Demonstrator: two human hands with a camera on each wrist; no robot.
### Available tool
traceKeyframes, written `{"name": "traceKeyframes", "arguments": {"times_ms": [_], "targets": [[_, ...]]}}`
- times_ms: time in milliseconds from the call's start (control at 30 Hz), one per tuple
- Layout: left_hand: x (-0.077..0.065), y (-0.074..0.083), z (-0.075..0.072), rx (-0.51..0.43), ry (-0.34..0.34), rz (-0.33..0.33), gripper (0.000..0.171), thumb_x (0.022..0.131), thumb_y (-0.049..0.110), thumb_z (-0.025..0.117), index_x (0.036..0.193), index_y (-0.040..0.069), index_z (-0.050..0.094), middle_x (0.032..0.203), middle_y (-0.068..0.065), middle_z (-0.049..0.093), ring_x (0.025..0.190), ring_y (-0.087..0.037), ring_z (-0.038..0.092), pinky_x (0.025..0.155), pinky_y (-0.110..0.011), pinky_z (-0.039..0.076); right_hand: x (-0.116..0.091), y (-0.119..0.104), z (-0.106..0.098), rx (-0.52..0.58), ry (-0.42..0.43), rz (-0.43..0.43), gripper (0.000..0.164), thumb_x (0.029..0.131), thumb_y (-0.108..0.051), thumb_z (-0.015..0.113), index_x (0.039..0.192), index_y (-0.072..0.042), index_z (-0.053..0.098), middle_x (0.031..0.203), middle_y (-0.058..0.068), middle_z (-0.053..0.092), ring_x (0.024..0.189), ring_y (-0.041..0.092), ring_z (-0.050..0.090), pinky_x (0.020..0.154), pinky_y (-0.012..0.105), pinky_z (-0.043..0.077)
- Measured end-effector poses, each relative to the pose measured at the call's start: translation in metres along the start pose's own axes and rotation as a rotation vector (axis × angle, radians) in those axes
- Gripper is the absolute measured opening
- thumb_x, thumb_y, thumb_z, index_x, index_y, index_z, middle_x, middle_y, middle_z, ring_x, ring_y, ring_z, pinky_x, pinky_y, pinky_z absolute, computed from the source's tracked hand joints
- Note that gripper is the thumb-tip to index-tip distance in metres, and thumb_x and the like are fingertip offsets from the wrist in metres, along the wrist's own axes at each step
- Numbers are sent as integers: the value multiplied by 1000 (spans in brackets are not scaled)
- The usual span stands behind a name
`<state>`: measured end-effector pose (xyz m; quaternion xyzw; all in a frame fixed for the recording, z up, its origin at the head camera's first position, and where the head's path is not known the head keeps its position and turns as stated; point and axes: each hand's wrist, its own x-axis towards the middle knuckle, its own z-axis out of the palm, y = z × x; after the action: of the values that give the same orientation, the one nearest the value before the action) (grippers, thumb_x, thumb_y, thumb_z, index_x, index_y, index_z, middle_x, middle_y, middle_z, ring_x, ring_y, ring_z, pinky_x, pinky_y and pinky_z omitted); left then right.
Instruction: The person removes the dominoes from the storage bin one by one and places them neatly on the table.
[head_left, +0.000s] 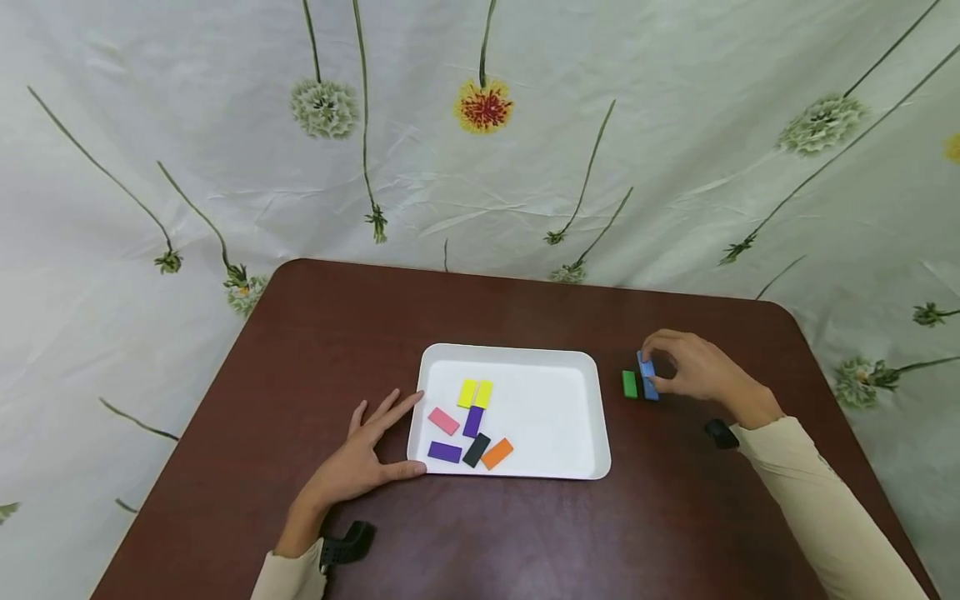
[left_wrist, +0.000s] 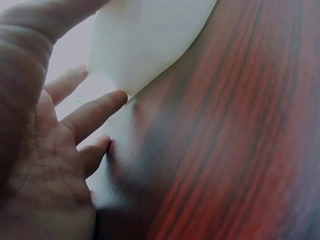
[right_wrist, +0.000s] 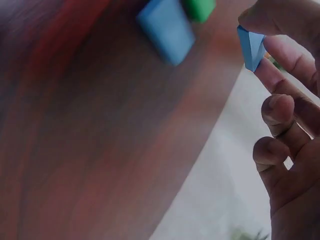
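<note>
My right hand [head_left: 686, 367] pinches a blue block [right_wrist: 251, 48] between thumb and fingertips, above the table to the right of the tray. Below it on the table lies a second blue block [right_wrist: 167, 31], with a green block [head_left: 629, 384] beside it. My left hand [head_left: 360, 462] has its fingers spread and touches the left edge of a white tray [head_left: 551, 412]. In the tray's left half lie two yellow blocks [head_left: 483, 394], two purple blocks [head_left: 445, 452], a pink block [head_left: 443, 421], a black block [head_left: 476, 450] and an orange block [head_left: 497, 454].
The dark reddish-brown table [head_left: 525, 542] has rounded far corners. Behind it and at its sides hangs a pale cloth [head_left: 420, 150] printed with flowers. Dark bands with devices circle both wrists.
</note>
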<state>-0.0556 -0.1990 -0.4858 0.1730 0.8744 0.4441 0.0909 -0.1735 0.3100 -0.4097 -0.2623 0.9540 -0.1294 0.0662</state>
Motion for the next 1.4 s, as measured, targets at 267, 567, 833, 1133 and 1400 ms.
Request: {"name": "traceKeyframes", "arguments": {"times_ms": [267,567,833,1133,1400], "targets": [[0,1,1,-3,8,-5,95,77,43,84,157,34,33,161,-13,34,153,-41,15,115,-68,-10,-27,29,14,62,-29,32,24,78,-8,78,99,-9,66,108,8,64,78,13,51,65,29,46],[0,0,0,-6,12,-1,95,78,42,85,157,34,34,161,-13,35,153,-41,16,115,-68,-10,-33,40,26,117,-21,45,25,79,-5,80,100,-7,65,107,10,64,84,18,60,70,35,55],[1,1,0,-17,2,-13,94,78,43,84,156,36,33,162,-12,34,154,-40,14,115,-68,-11,-32,39,26,144,-30,35,25,80,-2,78,100,-8,65,106,7,61,84,16,57,71,35,55],[0,2,0,-21,0,-19,95,77,43,85,156,35,34,162,-12,33,154,-40,14,115,-67,-11,-32,39,28,153,-35,29,26,80,-2,78,100,-9,64,106,5,61,84,15,57,73,36,56],[0,3,-1,-40,-8,-47,97,75,43,86,156,39,33,164,-11,29,155,-37,13,117,-65,-11,-33,39,29,165,-35,48,26,78,-1,78,98,-9,64,107,7,60,85,16,57,74,36,56]]}}
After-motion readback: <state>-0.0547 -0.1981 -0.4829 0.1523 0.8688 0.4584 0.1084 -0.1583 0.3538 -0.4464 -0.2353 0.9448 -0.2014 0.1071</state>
